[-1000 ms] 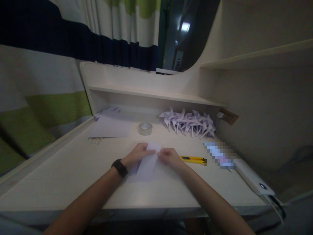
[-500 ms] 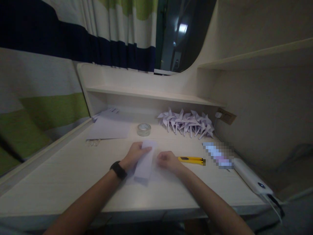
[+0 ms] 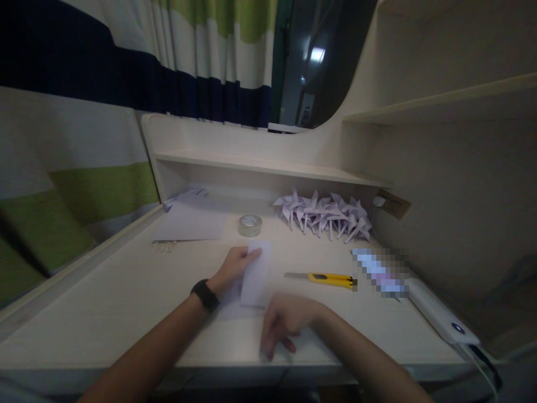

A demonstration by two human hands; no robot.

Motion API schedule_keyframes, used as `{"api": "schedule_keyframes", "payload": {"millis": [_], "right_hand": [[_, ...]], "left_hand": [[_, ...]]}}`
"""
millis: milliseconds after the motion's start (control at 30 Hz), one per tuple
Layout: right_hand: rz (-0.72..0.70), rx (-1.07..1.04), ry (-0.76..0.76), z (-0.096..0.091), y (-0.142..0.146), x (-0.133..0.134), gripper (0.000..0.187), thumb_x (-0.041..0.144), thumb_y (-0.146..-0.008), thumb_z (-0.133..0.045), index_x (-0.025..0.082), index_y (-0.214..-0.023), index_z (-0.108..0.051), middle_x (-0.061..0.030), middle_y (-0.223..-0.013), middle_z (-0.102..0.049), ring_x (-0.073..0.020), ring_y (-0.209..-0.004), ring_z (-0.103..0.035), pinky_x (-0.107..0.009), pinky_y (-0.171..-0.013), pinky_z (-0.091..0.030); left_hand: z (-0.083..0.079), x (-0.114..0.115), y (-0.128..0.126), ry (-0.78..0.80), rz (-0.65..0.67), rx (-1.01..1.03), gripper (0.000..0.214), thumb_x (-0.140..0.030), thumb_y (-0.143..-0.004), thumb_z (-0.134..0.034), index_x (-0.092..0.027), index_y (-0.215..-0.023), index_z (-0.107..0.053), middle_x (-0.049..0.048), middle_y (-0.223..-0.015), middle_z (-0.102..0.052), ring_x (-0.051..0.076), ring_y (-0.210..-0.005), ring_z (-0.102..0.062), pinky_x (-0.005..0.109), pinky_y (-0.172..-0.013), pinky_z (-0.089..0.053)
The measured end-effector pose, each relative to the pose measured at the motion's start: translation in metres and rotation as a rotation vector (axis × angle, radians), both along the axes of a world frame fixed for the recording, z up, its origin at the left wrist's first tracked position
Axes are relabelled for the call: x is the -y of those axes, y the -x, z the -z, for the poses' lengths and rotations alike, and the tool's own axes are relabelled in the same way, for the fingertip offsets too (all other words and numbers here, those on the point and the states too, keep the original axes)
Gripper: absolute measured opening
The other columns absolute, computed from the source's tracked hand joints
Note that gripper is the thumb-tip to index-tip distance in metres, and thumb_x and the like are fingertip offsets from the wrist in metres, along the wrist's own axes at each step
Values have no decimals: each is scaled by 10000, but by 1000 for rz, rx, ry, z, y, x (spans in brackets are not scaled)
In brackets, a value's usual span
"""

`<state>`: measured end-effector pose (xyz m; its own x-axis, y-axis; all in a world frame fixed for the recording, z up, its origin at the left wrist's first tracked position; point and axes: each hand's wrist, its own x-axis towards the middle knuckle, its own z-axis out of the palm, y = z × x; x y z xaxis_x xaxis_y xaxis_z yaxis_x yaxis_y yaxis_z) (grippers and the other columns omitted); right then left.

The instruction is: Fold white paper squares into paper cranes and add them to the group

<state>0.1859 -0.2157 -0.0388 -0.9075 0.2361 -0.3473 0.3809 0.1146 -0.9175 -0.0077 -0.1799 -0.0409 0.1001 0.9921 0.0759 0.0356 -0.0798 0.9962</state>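
Observation:
My left hand (image 3: 235, 267), with a dark watch on the wrist, pinches a folded strip of white paper (image 3: 255, 282) between thumb and fingers near its upper left edge. The paper stands tilted over the desk, and another pale sheet (image 3: 235, 308) shows partly beneath it. Just below and right of the paper hangs my right hand (image 3: 289, 322), near the desk's front edge. Its fingers point down, loosely bent and apart, slightly blurred, with nothing visible in them. To the right lies a yellow utility knife (image 3: 331, 279), its blade out and pointing left.
A roll of clear tape (image 3: 250, 225) sits behind the paper. Several paper pinwheels (image 3: 323, 215) are lined up at the back right. White sheets (image 3: 191, 218) lie at the back left. A blurred-out phone (image 3: 380, 273) and a white power bank (image 3: 442, 313) are at the right.
My right hand has dropped from beside the paper toward the desk's front edge, its fingers now hanging down. My left hand still holds the paper. The view has shifted slightly.

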Motion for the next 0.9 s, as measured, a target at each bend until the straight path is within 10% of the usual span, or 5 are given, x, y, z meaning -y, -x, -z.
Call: {"api": "schedule_keyframes", "payload": {"millis": [200, 333, 533, 733, 900], "right_hand": [[650, -237, -396, 15, 1, -20, 500, 543, -765, -613, 173, -447, -504, 42, -397, -435, -70, -386, -361, -209, -405, -271], [1100, -332, -700, 18, 4, -26, 333, 490, -718, -680, 174, -672, -588, 16, -596, -553, -113, -538, -468, -217, -494, -346], [1124, -373, -497, 23, 4, -35, 270, 415, -727, -647, 153, -743, -712, -52, -675, -662, -184, -621, -585, -273, -551, -440], [1212, -636, -438, 23, -7, -49, 208, 221, -575, -650, 216, -750, -763, -100, -1219, -634, -274, -1025, -616, -349, -744, -526], [1323, -605, -310, 27, -13, -54, 245, 261, -622, -609, 194, -797, -767, -99, -1027, -710, -251, -850, -673, -331, -608, -551]], "left_hand": [[-1, -1, 2, -59, -77, 72, 489, -589, -726, -663, -114, -633, -596, 7, -560, -556, 114, -499, -471, 226, -463, -324], [0, -2, 2, -43, -105, 190, 416, -501, -695, -738, -99, -762, -654, 39, -679, -629, 136, -593, -553, 232, -517, -413], [3, -3, 10, -41, 80, 464, 241, -215, -608, -806, -121, -795, -687, 103, -953, -698, 223, -933, -636, 374, -854, -506], [-10, 2, 19, -106, 91, 276, 170, -57, -547, -751, -141, -674, -675, 142, -1345, -539, 293, -1142, -566, 398, -882, -488], [-17, 3, 19, -121, -2, 79, 176, -91, -592, -714, -155, -755, -731, 138, -1274, -604, 293, -1113, -583, 409, -879, -487]]}}
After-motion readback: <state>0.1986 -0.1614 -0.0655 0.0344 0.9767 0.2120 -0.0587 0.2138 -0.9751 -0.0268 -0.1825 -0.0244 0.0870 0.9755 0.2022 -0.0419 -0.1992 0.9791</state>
